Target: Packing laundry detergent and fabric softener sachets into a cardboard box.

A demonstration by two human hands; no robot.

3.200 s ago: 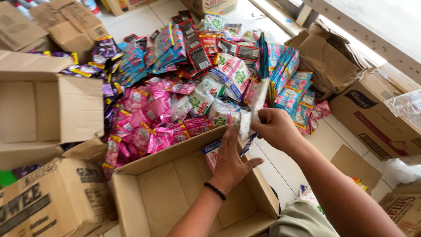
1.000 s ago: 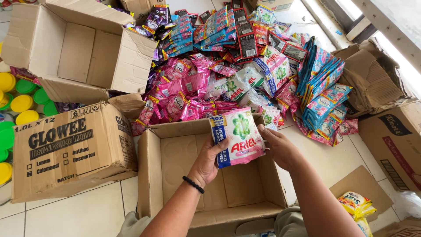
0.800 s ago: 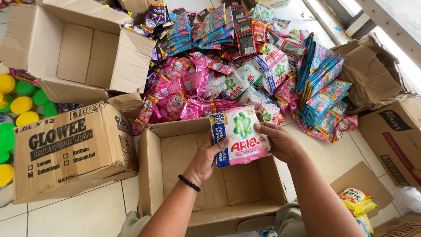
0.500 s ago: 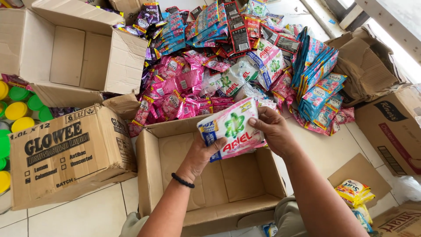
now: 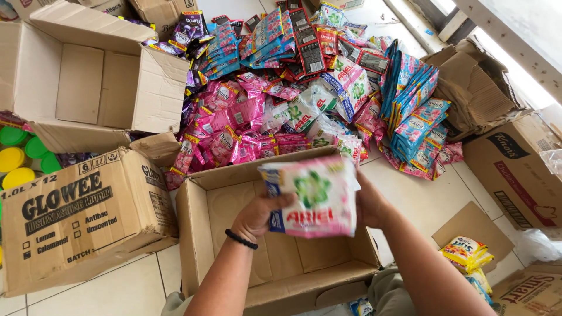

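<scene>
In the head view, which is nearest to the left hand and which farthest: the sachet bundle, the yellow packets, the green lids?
From the left hand:
1. Sachet bundle, held in it.
2. Yellow packets, on the floor at right.
3. Green lids, far left edge.

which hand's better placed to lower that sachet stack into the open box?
Left, probably. The left hand grips the stack of sachets low and already sits over the open box; the right hand is mostly hidden behind the stack.

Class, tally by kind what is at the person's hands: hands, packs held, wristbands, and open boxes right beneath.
Hands: 2 (left hand, right hand)
Pack, held by both: 1
Wristband: 1
Box: 1
Total: 5
</scene>
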